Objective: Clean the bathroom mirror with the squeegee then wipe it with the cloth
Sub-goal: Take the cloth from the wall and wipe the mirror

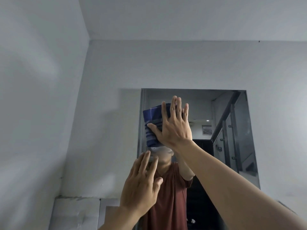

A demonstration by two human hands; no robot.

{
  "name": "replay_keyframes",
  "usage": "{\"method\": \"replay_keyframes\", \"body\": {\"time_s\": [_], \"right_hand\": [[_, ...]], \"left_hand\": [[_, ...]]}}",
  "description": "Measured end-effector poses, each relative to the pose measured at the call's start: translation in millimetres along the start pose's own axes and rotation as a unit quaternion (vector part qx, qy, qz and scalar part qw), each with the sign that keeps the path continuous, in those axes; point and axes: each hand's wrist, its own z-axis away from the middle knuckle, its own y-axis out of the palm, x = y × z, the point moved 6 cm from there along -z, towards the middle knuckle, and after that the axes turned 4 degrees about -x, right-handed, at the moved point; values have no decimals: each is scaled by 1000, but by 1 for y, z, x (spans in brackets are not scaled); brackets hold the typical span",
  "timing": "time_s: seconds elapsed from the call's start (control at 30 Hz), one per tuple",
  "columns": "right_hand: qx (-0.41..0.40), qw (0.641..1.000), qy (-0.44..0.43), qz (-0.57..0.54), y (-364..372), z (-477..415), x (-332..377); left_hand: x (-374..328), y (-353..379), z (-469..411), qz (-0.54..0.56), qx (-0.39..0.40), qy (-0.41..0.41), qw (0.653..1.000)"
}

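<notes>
Pressing flat on the mirror [232, 146], the cloth [152, 127] sits in the glass's upper left part, near the left edge. Cloth is folded, dark blue with paler grey-blue stripes and a thin light line, lower end hanging below the palm. Right hand [172, 128] covers its right half, fingers spread and flat, thumb across the stripes, pinning it to the glass rather than gripping. Left hand [141, 185] is lower, fingers loosely spread, holding nothing, fingertips at the mirror's left edge; contact unclear. Mirror is frameless, rectangular, set on a plain grey-white wall [166, 67]. Its reflection shows a rust-red shirt, a dark doorway and a stair railing. Side wall at left, ceiling [182, 15] above, both bare grey. Pale tiles low left.
</notes>
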Motion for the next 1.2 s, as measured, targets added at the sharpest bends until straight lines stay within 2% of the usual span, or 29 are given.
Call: {"method": "replay_keyframes", "body": {"time_s": [0.2,0.33,0.47,0.87,1.2], "right_hand": [[-29,998,-39,31,0,-33,24],[-25,999,-46,8,2,-57,35],[-32,999,-24,12,1,-70,26],[-33,994,101,36,-14,-76,-61],[-42,989,137,35,-30,-46,-141]], "left_hand": [[-2,0,1,-10,-7,7,1000],[-6,0,0,-5,-9,-9,1000],[-21,2,1,-6,-4,43,999],[-21,8,3,-26,-10,52,998],[-19,9,2,-7,-6,43,999]]}}
